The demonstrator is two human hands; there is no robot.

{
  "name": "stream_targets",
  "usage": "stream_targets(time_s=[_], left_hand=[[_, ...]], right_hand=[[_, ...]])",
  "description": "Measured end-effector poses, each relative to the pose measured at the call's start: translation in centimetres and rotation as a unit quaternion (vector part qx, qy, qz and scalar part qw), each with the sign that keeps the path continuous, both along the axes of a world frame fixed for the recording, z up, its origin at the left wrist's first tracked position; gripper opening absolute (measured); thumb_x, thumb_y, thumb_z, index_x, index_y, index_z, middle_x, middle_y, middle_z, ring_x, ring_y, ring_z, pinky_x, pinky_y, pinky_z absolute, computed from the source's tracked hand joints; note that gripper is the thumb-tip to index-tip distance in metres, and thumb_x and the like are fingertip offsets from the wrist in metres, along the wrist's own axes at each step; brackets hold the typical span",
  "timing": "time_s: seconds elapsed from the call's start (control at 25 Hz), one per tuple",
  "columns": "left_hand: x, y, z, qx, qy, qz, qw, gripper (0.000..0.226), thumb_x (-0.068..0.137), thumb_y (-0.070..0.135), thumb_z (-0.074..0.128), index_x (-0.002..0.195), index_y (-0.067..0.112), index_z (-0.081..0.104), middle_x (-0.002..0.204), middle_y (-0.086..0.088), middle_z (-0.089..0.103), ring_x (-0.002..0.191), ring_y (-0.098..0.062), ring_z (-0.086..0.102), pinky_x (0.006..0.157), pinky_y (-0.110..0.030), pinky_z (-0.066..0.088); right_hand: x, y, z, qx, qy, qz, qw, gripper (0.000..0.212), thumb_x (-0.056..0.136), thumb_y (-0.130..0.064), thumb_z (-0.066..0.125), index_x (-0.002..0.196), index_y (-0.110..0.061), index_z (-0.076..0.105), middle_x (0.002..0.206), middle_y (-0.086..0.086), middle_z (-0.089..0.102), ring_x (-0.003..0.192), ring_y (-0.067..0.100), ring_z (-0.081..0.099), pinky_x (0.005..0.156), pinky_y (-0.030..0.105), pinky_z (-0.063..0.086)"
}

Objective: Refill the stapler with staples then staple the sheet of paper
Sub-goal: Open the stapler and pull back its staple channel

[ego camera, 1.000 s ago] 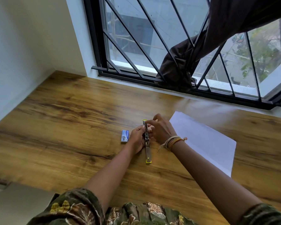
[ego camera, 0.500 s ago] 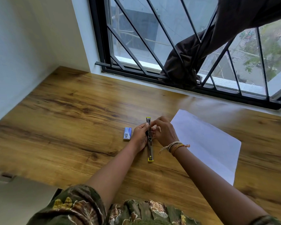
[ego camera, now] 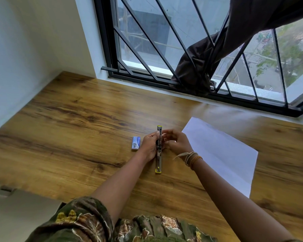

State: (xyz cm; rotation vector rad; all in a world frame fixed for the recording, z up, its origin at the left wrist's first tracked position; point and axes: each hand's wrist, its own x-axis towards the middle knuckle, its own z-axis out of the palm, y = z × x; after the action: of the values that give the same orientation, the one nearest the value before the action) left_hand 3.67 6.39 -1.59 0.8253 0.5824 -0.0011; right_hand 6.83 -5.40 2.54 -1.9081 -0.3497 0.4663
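Both hands hold the opened stapler beside paper.

Honestly you won't get any readable text here. The small blue-and-white cardboard staple box on your wooden table has some print on its top, but it's way too small and blurry to make out.

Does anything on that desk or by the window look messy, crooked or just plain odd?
Only small things. The white sheet of paper lies askew to the edge of the wooden desk. The dark brown curtain is bunched and pushed through the black window bars. The yellow-tipped metal stapler lies opened out flat, which suits refilling.
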Motion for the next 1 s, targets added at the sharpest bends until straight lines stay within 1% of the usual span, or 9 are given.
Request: stream_targets(time_s=[0.08,0.32,0.44,0.52,0.68,0.76,0.84,0.92,1.0], left_hand=[[0.1,-0.1,0.0,0.007,0.001,-0.005,1.000,0.031,0.102,0.014,0.039,0.089,0.002,0.065,0.065,-0.011,0.071,0.046,-0.018,0.064,0.047,-0.025,0.056],[0.2,-0.1,0.1,0.009,0.017,0.002,1.000,0.029,0.101,0.014,0.042,0.093,0.002,0.066,0.075,-0.014,0.067,0.052,-0.016,0.065,0.046,-0.023,0.054],[0.2,0.0,0.3,0.003,0.013,0.000,1.000,0.029,0.101,0.016,0.042,0.105,-0.001,0.065,0.084,-0.014,0.066,0.058,-0.017,0.065,0.044,-0.022,0.051],[0.1,-0.1,0.3,-0.005,0.009,0.004,1.000,0.030,0.101,0.014,0.043,0.112,-0.005,0.063,0.085,-0.014,0.067,0.055,-0.015,0.067,0.043,-0.020,0.050],[0.0,-0.1,0.5,-0.020,0.002,0.011,1.000,0.026,0.100,0.011,0.043,0.092,0.002,0.066,0.066,-0.008,0.071,0.055,-0.016,0.068,0.050,-0.025,0.056],[0.0,-0.2,0.4,-0.013,0.006,0.015,1.000,0.027,0.101,0.009,0.041,0.088,0.003,0.064,0.060,-0.006,0.069,0.053,-0.016,0.066,0.048,-0.024,0.053],[0.2,-0.2,0.4,0.006,0.017,0.013,1.000,0.026,0.101,0.011,0.041,0.095,0.003,0.065,0.059,-0.006,0.062,0.050,-0.016,0.058,0.045,-0.025,0.045],[0.5,-0.1,0.2,0.016,0.026,0.006,1.000,0.026,0.101,0.014,0.041,0.098,0.006,0.066,0.054,-0.003,0.056,0.043,-0.012,0.052,0.041,-0.021,0.036],[0.6,0.0,0.1,0.014,0.031,0.005,0.999,0.027,0.101,0.017,0.042,0.096,0.009,0.067,0.055,-0.002,0.057,0.043,-0.010,0.053,0.043,-0.020,0.038]], right_hand=[[0.1,0.0,0.0,0.014,0.025,-0.006,1.000,0.049,0.069,0.024,0.051,0.111,0.003,0.062,0.091,0.016,0.067,0.082,0.024,0.065,0.070,0.029,0.060],[-0.3,-0.2,-0.2,0.006,-0.032,0.001,0.999,0.042,0.070,0.018,0.054,0.100,-0.008,0.069,0.093,0.012,0.072,0.088,0.025,0.070,0.081,0.036,0.059],[-1.1,-0.6,-0.6,0.017,-0.073,0.010,0.997,0.035,0.070,0.009,0.069,0.096,-0.015,0.071,0.093,0.007,0.074,0.090,0.015,0.070,0.085,0.027,0.058],[-1.7,-0.4,-1.1,0.009,-0.112,-0.009,0.994,0.030,0.068,0.004,0.075,0.091,-0.015,0.072,0.088,0.003,0.074,0.086,0.011,0.070,0.081,0.022,0.057],[-1.2,0.8,-1.4,-0.030,-0.197,-0.041,0.979,0.020,0.066,0.001,0.078,0.079,-0.009,0.066,0.076,0.000,0.067,0.070,0.008,0.063,0.067,0.007,0.050],[-1.1,1.0,-1.4,-0.034,-0.210,-0.030,0.977,0.020,0.066,0.003,0.077,0.075,-0.008,0.064,0.072,0.004,0.065,0.069,0.016,0.063,0.063,0.014,0.052],[-1.5,0.6,-2.0,-0.048,-0.261,-0.015,0.964,0.020,0.064,0.005,0.075,0.066,-0.008,0.061,0.069,0.007,0.063,0.066,0.022,0.061,0.061,0.032,0.052],[-2.1,0.1,-2.7,-0.058,-0.298,-0.007,0.953,0.018,0.065,0.007,0.071,0.062,-0.007,0.060,0.069,0.010,0.060,0.066,0.025,0.057,0.059,0.034,0.048],[-2.1,-0.3,-2.6,-0.055,-0.284,0.002,0.957,0.013,0.065,0.004,0.072,0.067,-0.005,0.063,0.073,0.012,0.061,0.069,0.024,0.058,0.062,0.033,0.050]])
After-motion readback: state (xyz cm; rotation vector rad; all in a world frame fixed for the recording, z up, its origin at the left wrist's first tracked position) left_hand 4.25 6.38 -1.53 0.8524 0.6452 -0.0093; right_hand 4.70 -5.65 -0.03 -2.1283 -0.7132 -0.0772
